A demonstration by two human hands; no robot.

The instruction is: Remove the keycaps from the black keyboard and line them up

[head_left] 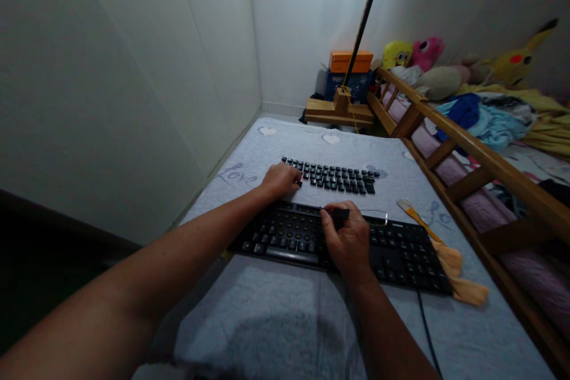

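A black keyboard (pixel 294 257) lies across the cloth-covered surface, with many of its keycaps off in the letter area. Beyond it, loose black keycaps (pixel 341 177) are laid out in rows. My left hand (pixel 281 181) reaches over the keyboard to the left end of those rows. Its fingertips pinch together at a dark keycap (pixel 299 183). Over the middle of the keyboard, my right hand (pixel 350 237) is closed around the black handle of a wire keycap puller (pixel 341 214). The puller's wire loop sticks out to the right.
A brush (pixel 421 219) and an orange cloth (pixel 467 291) lie at the keyboard's right end. The keyboard cable (pixel 427 332) runs toward me. A wooden bed rail (pixel 494 172) borders the right side, a white cabinet (pixel 133 71) the left. A wooden stand (pixel 341 108) is behind.
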